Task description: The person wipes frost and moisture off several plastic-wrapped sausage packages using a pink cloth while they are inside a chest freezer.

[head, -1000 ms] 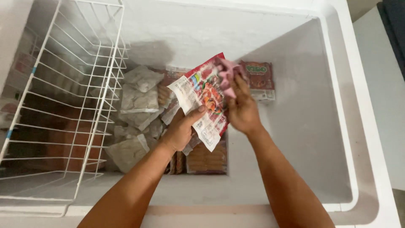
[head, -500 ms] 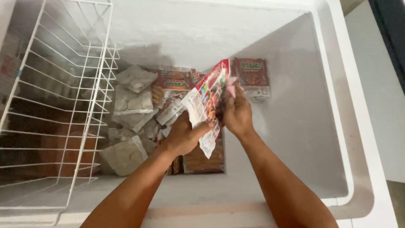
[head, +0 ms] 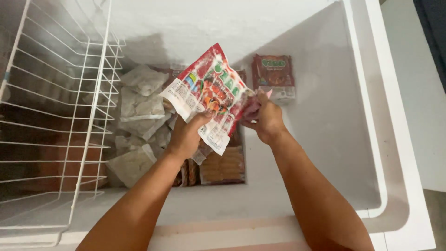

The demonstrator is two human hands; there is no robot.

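Red printed food packet (head: 209,95), flat plastic, white panels at two edges; held tilted above the open chest freezer (head: 371,139), over the goods on its floor. Gripped at lower edge by left hand (head: 188,135), thumb on the front face, fingers curled behind, closed on the plastic. Gripped at right edge by right hand (head: 265,118), fingers pinched shut around the packet's pinkish corner.

Below and behind the packet: dark red boxed pack (head: 274,76), lying flat against the right inner wall of the freezer, apart from the hands. Directly beneath the hands: clear pack of brownish pieces (head: 223,165). To the left: several frosted pale bags (head: 139,107), heaped and touching one another. Far left: white wire basket (head: 60,116), hung at the freezer's upper edge, contents beneath it dim and not told apart.
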